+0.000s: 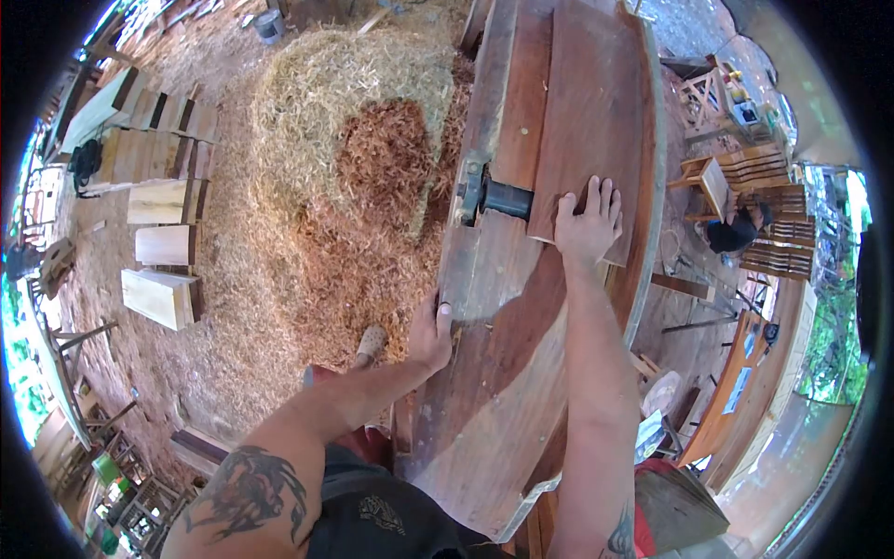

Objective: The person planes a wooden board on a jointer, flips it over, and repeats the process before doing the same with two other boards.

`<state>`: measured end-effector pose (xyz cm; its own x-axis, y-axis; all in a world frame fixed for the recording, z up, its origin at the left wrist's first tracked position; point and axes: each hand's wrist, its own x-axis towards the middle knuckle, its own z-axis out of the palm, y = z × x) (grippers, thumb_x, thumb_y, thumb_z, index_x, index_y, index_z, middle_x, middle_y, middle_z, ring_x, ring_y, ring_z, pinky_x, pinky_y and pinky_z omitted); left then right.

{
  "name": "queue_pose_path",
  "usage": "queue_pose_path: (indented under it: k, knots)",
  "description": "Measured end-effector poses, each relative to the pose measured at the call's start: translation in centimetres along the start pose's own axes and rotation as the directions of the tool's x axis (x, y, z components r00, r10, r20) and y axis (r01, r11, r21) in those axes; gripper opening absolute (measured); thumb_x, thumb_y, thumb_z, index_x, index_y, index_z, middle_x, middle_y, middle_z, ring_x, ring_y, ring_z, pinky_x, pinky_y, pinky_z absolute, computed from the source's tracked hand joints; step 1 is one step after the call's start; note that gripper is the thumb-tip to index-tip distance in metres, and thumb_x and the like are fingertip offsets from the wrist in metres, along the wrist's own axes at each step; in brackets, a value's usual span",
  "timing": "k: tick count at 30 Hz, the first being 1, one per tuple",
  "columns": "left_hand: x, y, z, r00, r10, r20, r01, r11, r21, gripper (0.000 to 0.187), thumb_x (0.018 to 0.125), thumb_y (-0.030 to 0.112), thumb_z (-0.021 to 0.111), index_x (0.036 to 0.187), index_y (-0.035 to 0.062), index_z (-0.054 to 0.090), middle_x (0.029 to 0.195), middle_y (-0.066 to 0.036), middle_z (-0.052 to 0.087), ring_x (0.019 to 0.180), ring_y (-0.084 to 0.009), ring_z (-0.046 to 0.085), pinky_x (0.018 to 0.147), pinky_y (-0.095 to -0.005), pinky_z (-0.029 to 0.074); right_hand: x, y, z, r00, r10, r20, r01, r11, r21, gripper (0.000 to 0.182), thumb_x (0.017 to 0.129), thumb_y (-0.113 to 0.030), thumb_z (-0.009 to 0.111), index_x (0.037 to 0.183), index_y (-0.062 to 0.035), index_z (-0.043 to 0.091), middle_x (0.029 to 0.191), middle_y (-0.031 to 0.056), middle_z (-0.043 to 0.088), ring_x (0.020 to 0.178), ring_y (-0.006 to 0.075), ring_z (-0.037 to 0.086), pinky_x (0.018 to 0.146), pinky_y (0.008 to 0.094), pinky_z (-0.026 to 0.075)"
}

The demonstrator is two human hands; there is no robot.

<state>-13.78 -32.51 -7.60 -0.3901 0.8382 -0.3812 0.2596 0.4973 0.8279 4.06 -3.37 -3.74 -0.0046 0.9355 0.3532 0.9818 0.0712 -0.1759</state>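
Observation:
A long wooden workbench (494,373) runs away from my body, with a dark cylindrical cutter (507,198) set in a gap across its top. On the bench's right part lies a wide reddish-brown board (596,93), its near end just past the cutter. My right hand (589,219) rests on that near end, palm down with fingers spread. At the bench's left edge, nearer to me than the cutter, my left hand (431,333) lies against the side with its fingertips on the top. It holds nothing that I can see.
Wood shavings (354,121) are heaped left of the bench. Stacked thick planks (160,296) stand farther left. At the right are a person (736,230) in dark clothing, slatted wooden pieces (778,228) and a long orange-brown board (731,391). My foot (371,345) is among the shavings.

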Motion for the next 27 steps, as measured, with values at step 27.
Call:
queue_pose_path:
  k: [27]
  knots:
    - [0.6, -0.3, -0.4, 0.999, 0.048, 0.007, -0.049, 0.997, 0.057, 0.068, 0.110, 0.045, 0.045, 0.152, -0.0084, 0.045, 0.142, -0.033, 0.056, 0.133, -0.0497, 0.053, 0.116, -0.0536, 0.041, 14.6, -8.6, 6.5, 0.984, 0.071, 0.164, -0.054, 0.993, -0.106, 0.085, 0.099, -0.063, 0.043, 0.162, -0.0056, 0.047, 0.174, 0.0151, 0.036, 0.160, 0.0403, 0.029, 0.129, 0.0617, 0.017]
